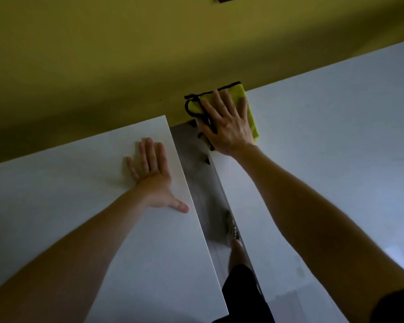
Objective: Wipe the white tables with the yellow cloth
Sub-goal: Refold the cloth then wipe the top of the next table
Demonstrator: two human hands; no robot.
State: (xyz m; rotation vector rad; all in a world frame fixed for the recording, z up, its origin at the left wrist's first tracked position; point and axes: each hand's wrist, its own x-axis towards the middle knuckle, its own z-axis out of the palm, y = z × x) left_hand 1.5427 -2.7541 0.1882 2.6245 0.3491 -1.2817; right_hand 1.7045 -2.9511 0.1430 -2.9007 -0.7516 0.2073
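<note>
The right hand (229, 127) hides much of the yellow cloth (248, 113).

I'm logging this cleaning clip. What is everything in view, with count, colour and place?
left table: 1, white, left of the gap
right table: 1, white, right of the gap
cloth: 1, yellow with dark edging, far left corner of the right table
wall: 1, olive-yellow, behind both tables
floor: 1, grey, in the gap
shoe: 1, pale, on the floor in the gap
shorts: 1, black, bottom of the gap
left hand: 1, flat on the left table
right hand: 1, flat on the cloth
</note>
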